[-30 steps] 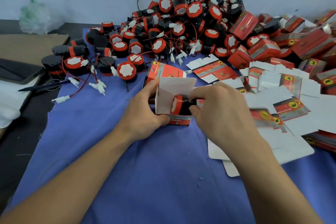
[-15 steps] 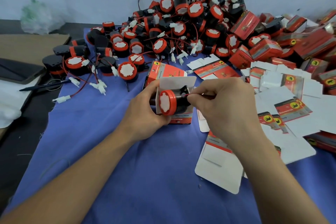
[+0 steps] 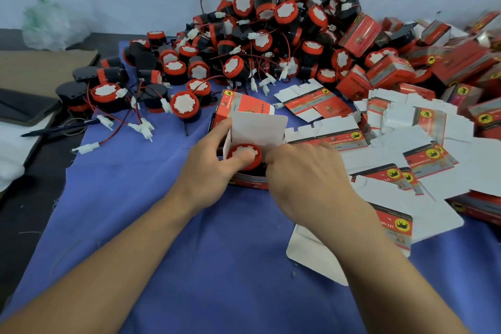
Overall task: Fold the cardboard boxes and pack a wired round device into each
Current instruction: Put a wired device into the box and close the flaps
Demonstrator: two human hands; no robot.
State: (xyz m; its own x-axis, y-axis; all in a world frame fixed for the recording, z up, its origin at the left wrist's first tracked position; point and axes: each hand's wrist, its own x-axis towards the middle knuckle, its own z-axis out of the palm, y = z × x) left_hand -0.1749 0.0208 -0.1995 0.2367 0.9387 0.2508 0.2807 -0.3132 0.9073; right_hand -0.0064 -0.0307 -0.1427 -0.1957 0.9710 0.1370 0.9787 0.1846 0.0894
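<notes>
Centre of view: L hand [image 3: 206, 171] grips the red box [image 3: 244, 107] from its 9 o'clock side, thumb on the white face of the round device [image 3: 249, 149], which sits in the box mouth w/ the white flap up behind it. R hand [image 3: 306, 179] is at the device's 3 o'clock, fingers bent, tips hidden; can't tell what they hold. Device pile [image 3: 271, 22] at 12, flat box blanks [image 3: 401, 116] at 3, all on blue cloth [image 3: 189, 252].

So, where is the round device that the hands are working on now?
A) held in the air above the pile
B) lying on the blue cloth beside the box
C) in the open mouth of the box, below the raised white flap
C: the round device sits in the open box held by the left hand, its white face showing below the raised flap.
</notes>
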